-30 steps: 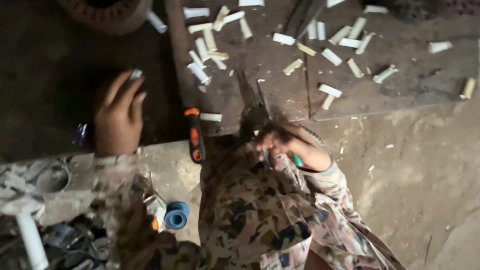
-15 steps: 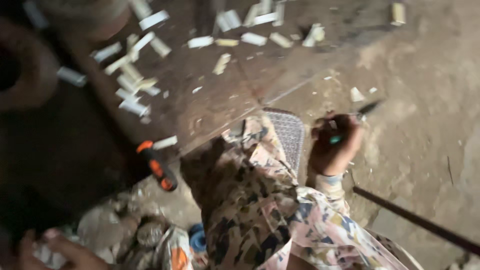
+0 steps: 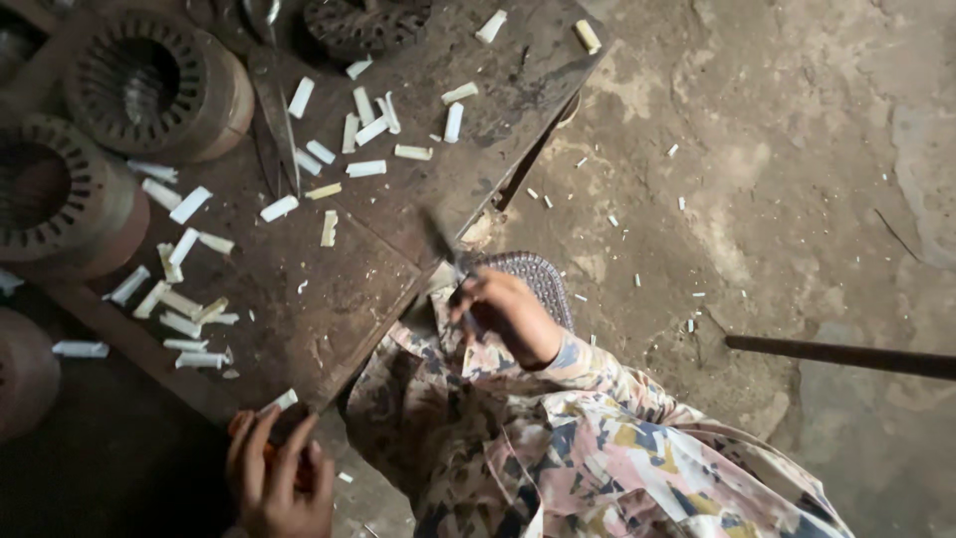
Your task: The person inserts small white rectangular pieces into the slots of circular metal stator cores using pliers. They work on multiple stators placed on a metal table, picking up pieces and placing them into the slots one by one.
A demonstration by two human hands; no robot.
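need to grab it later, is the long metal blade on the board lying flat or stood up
Lying flat: the long metal blade rests lengthwise on the dark board, among scattered white strips.

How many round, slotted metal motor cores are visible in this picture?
4: one at the board's top left, one at the left edge, one at top centre, one bottom left, cropped. Others may be out of frame.

Repair workshop for electric motors. Evidence: slotted motor cores [image 3: 149, 85] at far left, a grimy wooden surface [image 3: 349, 289] littered with cut paper strips [image 3: 366, 168], and a bare, cracked concrete floor [image 3: 777, 179].
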